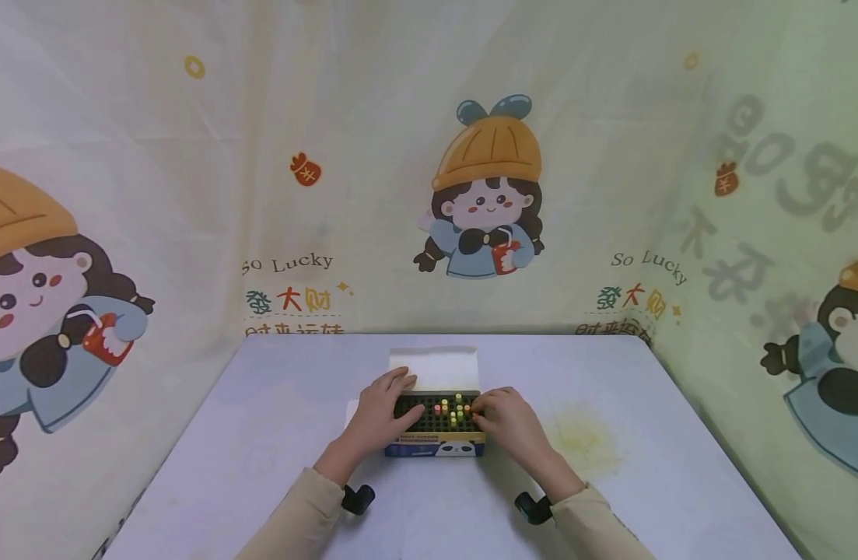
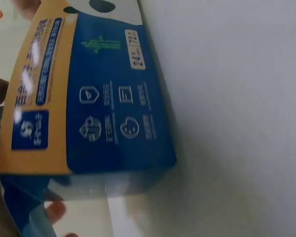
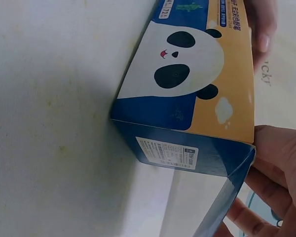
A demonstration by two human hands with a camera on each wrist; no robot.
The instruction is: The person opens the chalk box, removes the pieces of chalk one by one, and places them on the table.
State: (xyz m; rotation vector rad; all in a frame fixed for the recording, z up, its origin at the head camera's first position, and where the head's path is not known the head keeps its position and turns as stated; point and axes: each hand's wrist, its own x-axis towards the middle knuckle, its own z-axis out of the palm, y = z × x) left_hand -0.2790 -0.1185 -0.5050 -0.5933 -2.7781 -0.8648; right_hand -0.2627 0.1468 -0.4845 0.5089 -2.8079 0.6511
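A chalk box with a panda print lies on the table, its white lid folded back. Inside is a black grid of holes, where several pink, yellow and orange chalk sticks stand in the middle and right part. My left hand holds the box's left end, thumb over the grid and fingers toward the lid. In the left wrist view, fingertips show beyond the side flap. At the right end, my right hand pinches an orange chalk stick, mostly hidden by the fingertips.
The raised lid stands behind the grid. Side flaps stick out at both ends, the right flap beside my right fingers. A yellowish stain marks the white table to the right. Printed cloth hangs around the table.
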